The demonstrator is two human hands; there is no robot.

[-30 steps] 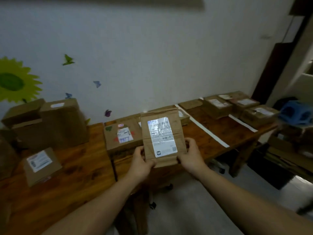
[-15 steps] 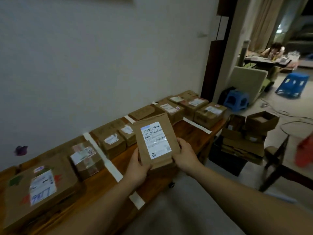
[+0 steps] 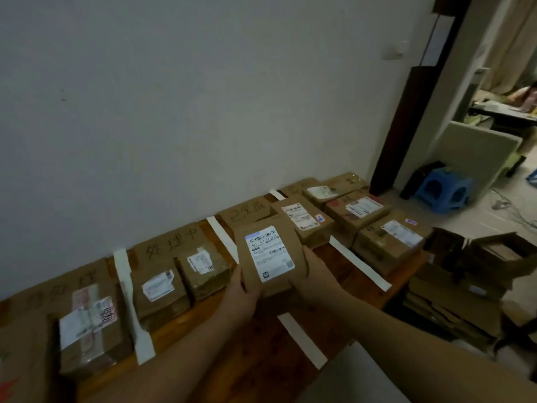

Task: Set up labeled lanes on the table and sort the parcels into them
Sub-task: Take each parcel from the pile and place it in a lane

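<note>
Cardboard parcels (image 3: 374, 213) fill taped, labeled lanes (image 3: 171, 242) on the table (image 3: 261, 338), while left hand (image 3: 244, 289) and right hand (image 3: 315, 274) grip one flat parcel (image 3: 267, 254), apparently unsorted.

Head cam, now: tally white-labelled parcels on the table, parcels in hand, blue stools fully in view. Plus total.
Labelled parcels on table: 7
Held parcel, in both hands: 1
Blue stool: 1
Total: 9
</note>
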